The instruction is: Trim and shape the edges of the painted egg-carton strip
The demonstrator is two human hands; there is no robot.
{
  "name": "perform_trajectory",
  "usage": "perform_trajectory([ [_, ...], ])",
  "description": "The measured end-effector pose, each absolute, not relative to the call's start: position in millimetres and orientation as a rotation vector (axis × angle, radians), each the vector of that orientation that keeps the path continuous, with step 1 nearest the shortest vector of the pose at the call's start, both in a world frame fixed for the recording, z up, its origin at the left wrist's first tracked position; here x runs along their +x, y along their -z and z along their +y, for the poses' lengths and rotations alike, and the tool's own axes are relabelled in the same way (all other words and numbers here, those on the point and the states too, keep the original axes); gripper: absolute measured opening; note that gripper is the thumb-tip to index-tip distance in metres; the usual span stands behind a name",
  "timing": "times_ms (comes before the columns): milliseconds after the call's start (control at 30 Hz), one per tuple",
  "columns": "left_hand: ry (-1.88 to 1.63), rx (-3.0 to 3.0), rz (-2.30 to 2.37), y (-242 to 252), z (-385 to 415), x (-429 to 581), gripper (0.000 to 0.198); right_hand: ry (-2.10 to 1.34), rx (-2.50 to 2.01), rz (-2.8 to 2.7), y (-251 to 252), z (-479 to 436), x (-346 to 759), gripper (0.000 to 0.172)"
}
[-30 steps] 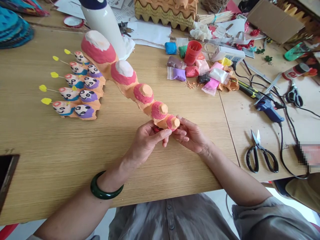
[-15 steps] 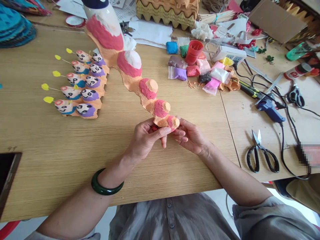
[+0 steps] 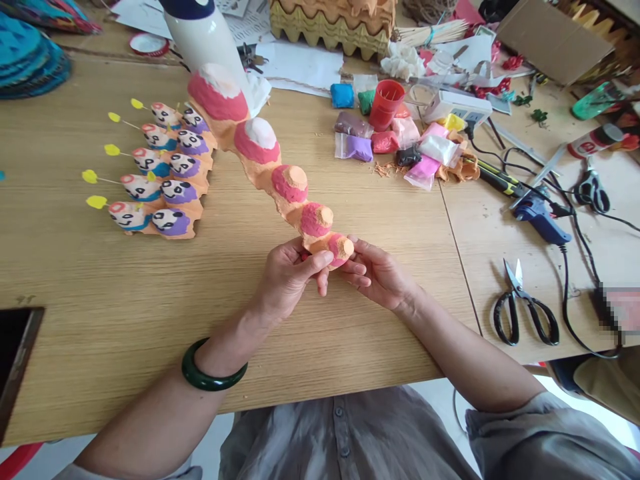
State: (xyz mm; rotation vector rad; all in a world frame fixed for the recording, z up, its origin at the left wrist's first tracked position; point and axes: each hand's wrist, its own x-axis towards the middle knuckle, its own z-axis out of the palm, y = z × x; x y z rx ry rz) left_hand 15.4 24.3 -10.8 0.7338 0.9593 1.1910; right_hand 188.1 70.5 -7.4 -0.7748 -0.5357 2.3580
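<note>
A long strip of moulded egg carton (image 3: 273, 173) runs from my hands up toward the back of the table. It is painted orange, and its row of cones has pink bands, with white tops on the far ones. My left hand (image 3: 287, 280), wearing a dark green bangle (image 3: 214, 366), grips the strip's near end from the left. My right hand (image 3: 380, 275) holds that same end from the right, with its fingers against the last cone (image 3: 340, 250). Part of the strip's underside is hidden by my fingers.
Painted egg-carton panda figures (image 3: 160, 167) with yellow-tipped sticks stand to the left. A white bottle (image 3: 200, 40) stands behind the strip. Clay packets (image 3: 395, 133), scissors (image 3: 525, 313), a blue glue gun (image 3: 540, 213) and its cables lie to the right.
The strip's far end rose and swung back, and the strip turned in my fingers. My hands stayed almost in place, and the near end shifted slightly left.
</note>
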Motion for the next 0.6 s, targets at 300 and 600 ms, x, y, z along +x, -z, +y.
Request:
perform_trajectory([
  [300, -1.167, 0.664, 0.924, 3.1, 29.2, 16.4, 0.018, -2.361, -0.729, -0.539, 7.3, 71.9, 187.9, 0.025],
  [600, -1.16, 0.779, 0.973, 4.0, 28.8, 17.7, 0.025, -2.342, -0.793, -0.51, 2.6, 74.3, 187.1, 0.027],
])
